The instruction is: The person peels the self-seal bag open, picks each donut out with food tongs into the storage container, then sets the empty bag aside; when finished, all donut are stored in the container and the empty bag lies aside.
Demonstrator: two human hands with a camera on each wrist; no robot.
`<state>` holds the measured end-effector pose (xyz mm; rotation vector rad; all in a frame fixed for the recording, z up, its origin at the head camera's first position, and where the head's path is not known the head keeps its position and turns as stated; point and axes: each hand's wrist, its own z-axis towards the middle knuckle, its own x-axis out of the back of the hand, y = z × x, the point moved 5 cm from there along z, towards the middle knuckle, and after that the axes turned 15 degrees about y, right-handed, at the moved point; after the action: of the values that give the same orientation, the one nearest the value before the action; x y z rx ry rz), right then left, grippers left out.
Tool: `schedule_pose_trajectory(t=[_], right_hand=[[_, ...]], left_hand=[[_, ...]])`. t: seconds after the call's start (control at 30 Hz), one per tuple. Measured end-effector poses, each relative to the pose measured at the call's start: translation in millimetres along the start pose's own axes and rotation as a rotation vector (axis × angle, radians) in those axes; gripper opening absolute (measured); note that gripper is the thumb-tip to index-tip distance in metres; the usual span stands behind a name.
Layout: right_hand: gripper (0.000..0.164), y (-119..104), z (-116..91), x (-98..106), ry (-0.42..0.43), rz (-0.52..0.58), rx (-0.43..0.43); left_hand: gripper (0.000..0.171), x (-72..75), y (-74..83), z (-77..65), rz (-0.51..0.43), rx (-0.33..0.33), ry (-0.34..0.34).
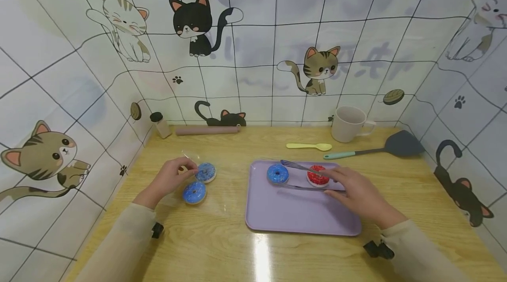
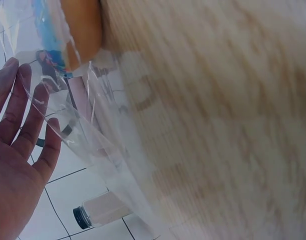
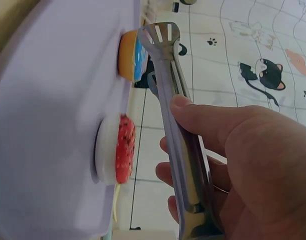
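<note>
Right of center in the frame, a person's right hand (image 1: 362, 196) grips metal tongs (image 3: 173, 135) between thumb and fingers, the two tong arms standing apart with nothing clamped between their tips. The tongs' long axis runs nearly level across the frame, tips to the left, where they flank a blue-iced doughnut (image 1: 278, 174) at the upper left of a lilac tray (image 1: 301, 216); whether they touch it cannot be told. The doughnut is round, offering no long axis of its own, and the right hand is the nearer to it. A red-iced doughnut (image 1: 317, 181) sits closer to that hand, partly covered by the upper tong arm in the head view.

Left of center, the left hand (image 1: 170, 178) appears to pinch clear plastic (image 2: 88, 135) just beside a paler blue doughnut (image 1: 207, 172), which lies to the right of its fingertips. A second blue doughnut (image 1: 194, 193) sits just below it in the frame. Farther out, a yellow spoon (image 1: 309, 146) and a mug (image 1: 347, 124) stand above the tray, and a spatula (image 1: 402, 144) lies at upper right.
</note>
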<state>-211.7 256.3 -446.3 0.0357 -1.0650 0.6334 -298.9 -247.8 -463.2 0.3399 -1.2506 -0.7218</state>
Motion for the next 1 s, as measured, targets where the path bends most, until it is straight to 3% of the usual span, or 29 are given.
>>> schedule_pose_trajectory(t=[0.27, 0.57, 0.7, 0.93, 1.0], right_hand=[[0.048, -30, 0, -14, 0.054, 0.053, 0.055], [0.044, -59, 19, -26, 0.102, 0.060, 0.172], [0.043, -72, 30, -36, 0.080, 0.082, 0.209], [0.042, -88, 45, -64, -0.036, 0.110, 0.122], [0.041, -93, 49, -73, -0.053, 0.124, 0.131]], left_hand=[[0.005, 1.6, 2.2, 0.9, 0.000, -0.036, 0.014], [0.003, 3.3, 3.5, 3.6, 0.010, -0.038, 0.012], [0.003, 5.3, 5.7, 3.1, 0.013, -0.040, 0.010], [0.004, 6.0, 13.8, 2.6, 0.012, -0.054, 0.005], [0.004, 5.9, 13.4, 2.0, 0.010, -0.046, 0.003]])
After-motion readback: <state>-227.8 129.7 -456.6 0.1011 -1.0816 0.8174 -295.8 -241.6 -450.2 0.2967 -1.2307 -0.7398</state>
